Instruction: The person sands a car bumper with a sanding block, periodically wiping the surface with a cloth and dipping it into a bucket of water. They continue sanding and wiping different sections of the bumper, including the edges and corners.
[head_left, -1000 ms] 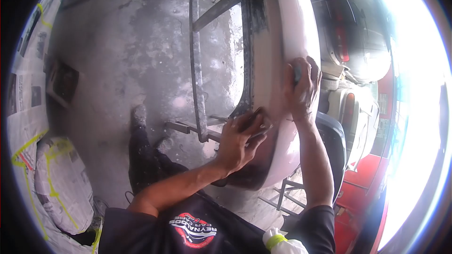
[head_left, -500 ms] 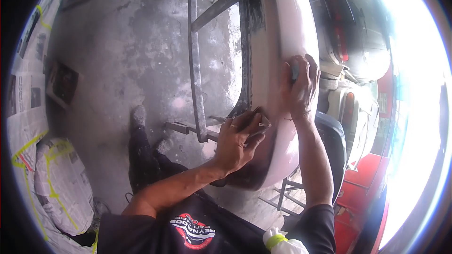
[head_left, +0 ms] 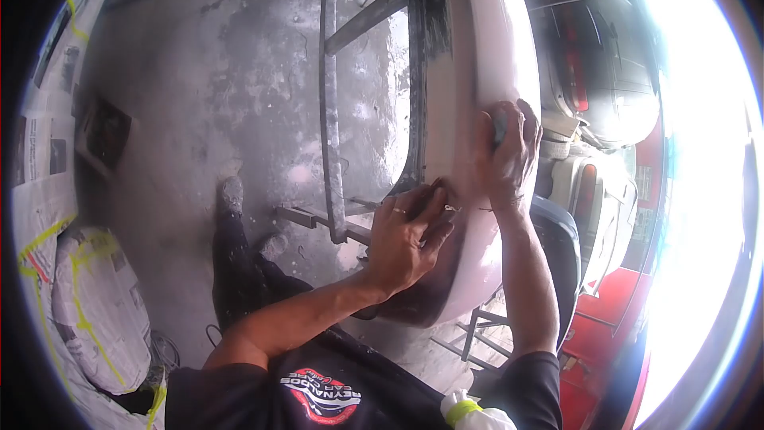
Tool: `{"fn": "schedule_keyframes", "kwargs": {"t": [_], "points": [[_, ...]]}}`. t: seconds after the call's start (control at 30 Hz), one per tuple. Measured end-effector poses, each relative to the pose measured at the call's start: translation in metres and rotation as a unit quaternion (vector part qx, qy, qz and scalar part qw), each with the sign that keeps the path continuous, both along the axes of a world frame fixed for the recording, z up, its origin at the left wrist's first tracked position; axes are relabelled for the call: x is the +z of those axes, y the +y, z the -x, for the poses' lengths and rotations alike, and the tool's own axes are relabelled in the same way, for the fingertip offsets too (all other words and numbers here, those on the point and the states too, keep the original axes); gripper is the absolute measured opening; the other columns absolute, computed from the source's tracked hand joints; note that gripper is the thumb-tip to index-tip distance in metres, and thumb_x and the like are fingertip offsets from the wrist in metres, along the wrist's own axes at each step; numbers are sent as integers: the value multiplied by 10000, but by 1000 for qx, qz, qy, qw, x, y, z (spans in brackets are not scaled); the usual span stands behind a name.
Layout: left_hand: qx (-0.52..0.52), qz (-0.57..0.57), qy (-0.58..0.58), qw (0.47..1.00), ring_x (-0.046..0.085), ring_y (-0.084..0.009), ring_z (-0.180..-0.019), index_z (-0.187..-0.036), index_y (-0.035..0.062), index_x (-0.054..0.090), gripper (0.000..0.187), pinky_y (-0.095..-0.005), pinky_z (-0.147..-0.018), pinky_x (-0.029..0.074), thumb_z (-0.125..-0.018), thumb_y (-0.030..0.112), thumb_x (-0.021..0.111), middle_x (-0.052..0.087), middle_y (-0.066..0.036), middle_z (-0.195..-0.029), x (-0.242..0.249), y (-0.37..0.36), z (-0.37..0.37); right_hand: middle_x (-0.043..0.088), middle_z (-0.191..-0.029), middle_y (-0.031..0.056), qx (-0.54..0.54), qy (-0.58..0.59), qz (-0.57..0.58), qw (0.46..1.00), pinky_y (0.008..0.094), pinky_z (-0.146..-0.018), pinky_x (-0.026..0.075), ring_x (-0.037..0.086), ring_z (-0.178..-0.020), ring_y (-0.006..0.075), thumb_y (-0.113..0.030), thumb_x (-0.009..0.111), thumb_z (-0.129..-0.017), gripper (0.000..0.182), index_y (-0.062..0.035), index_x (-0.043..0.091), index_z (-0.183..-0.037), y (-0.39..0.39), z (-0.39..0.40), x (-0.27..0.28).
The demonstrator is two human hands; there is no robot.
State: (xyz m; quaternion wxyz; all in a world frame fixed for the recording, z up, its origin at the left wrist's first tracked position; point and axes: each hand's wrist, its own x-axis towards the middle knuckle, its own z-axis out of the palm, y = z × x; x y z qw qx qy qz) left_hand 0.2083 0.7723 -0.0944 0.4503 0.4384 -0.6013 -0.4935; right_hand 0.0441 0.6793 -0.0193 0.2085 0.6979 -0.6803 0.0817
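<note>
The left hand (head_left: 407, 237) presses flat, fingers closed on a small scraper (head_left: 450, 209), against the pale bumper (head_left: 477, 56). At two o'clock from it, the right hand (head_left: 509, 151) curls around a grey sanding block (head_left: 499, 124) on the same panel.

left hand (head_left: 407, 240): edged slightly up the bumper panel (head_left: 485, 56), now covering more of its sanding pad (head_left: 450, 209) | right hand (head_left: 507, 151): dipped slightly lower

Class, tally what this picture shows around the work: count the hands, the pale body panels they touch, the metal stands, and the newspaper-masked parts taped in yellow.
Hands: 2 (left hand, right hand)
Pale body panel: 1
Metal stand: 1
Newspaper-masked part: 1
Total: 5
</note>
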Motion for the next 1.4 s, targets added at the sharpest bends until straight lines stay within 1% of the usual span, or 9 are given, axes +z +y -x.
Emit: {"fn": "schedule_keyframes", "kwargs": {"t": [0.43,0.57,0.67,0.87,0.97,1.03,1.1,1.2,1.4], "points": [[-52,-17,4,999,618,-357,-1096,-1233,76,701,382,-466,-945,469,-871,187,750,630,-149,-1308,-26,30,-18,550,-1306,233,-4,-26,6,1000,513,-1019,435,523,-1208,437,-229,622,-959,285,-49,617,-1180,-1,9,-6],[-29,65,-2,997,619,-369,-1093,-1272,77,679,429,-466,-936,481,-866,194,756,634,-158,-1307,-17,-1,-5,561,-1291,232,10,-20,6,1000,509,-1019,431,526,-1200,435,-225,622,-958,280,-43,619,-1170,-1,4,-2],[-50,-4,39,998,610,-371,-1127,-1282,85,674,442,-467,-972,472,-867,208,761,634,-144,-1323,-19,1,-11,578,-1266,223,16,-16,6,1000,495,-1020,431,533,-1191,422,-211,633,-951,277,-33,620,-1164,-2,6,-3],[-257,49,-93,961,618,-349,-1145,-1354,81,620,498,-423,-1027,460,-892,210,754,597,-139,-1383,-74,4,-90,623,-1196,173,56,-12,18,998,470,-995,451,563,-1149,370,-158,680,-914,239,-37,634,-1115,-5,7,-4],[-284,21,40,958,614,-313,-1188,-1384,63,587,497,-416,-999,506,-914,149,723,601,-130,-1375,-92,-9,-110,621,-1187,167,59,-30,20,998,461,-982,461,566,-1139,362,-143,699,-899,226,-57,639,-1100,-6,5,-6],[-303,-191,138,923,600,-278,-1232,-1391,43,574,491,-374,-1027,510,-921,91,708,599,-135,-1381,-77,-19,-124,624,-1177,160,57,-43,14,997,445,-984,446,563,-1132,349,-125,682,-915,223,-56,640,-1123,-5,4,-6],[-305,-197,158,918,590,-273,-1245,-1385,30,576,486,-335,-1040,511,-919,66,706,577,-143,-1410,-83,-18,-121,629,-1167,152,69,-36,12,997,440,-986,441,563,-1133,345,-116,677,-919,220,-55,639,-1126,-6,7,-8],[-323,-133,177,920,606,-285,-1218,-1403,73,576,522,-373,-1044,500,-906,108,734,555,-129,-1439,-84,-13,-108,638,-1149,141,77,-35,14,996,439,-989,435,562,-1134,339,-107,669,-923,217,-52,638,-1131,-6,9,-9],[-284,35,-7,958,591,-313,-1184,-1422,195,578,559,-419,-1039,467,-893,223,756,548,-46,-1469,-78,3,-81,639,-1154,141,68,-54,20,996,449,-989,431,569,-1122,344,-98,661,-927,215,-45,632,-1133,-6,13,-11]]}}
